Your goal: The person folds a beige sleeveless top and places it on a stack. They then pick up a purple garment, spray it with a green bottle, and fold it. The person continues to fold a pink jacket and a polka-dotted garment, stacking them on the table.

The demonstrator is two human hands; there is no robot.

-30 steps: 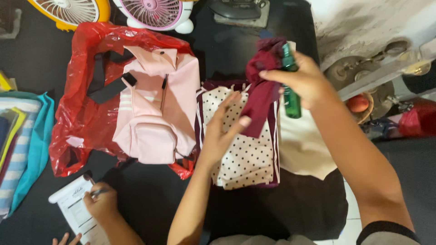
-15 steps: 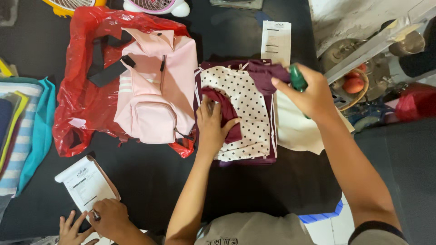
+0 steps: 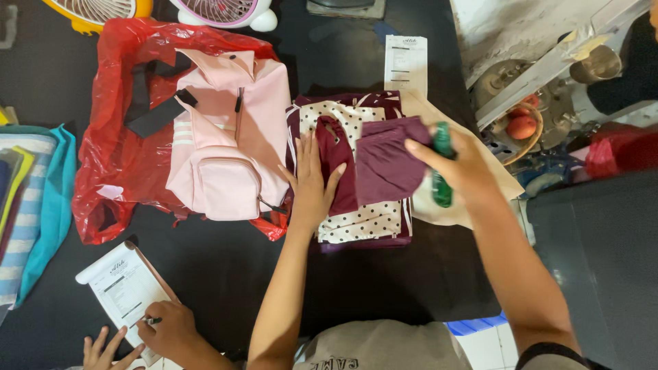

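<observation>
since the earlier frame the right hand (image 3: 466, 168) has drawn the maroon cloth (image 3: 384, 164) out rightward over the polka-dot garment (image 3: 363, 223); its grip holds cloth and green marker (image 3: 442, 188). left hand (image 3: 312, 185) lies flat, fingers spread, on the garment, right of the pink backpack (image 3: 223, 147).

Pink backpack (image 3: 229, 147) on a red plastic bag (image 3: 116, 178), left on the dark tabletop (image 3: 226, 274). Paper slip (image 3: 406, 63) at the far edge, two fans (image 3: 226, 12) beyond; striped cloths (image 3: 27, 205) far left, clipboard (image 3: 127, 291) near.
</observation>
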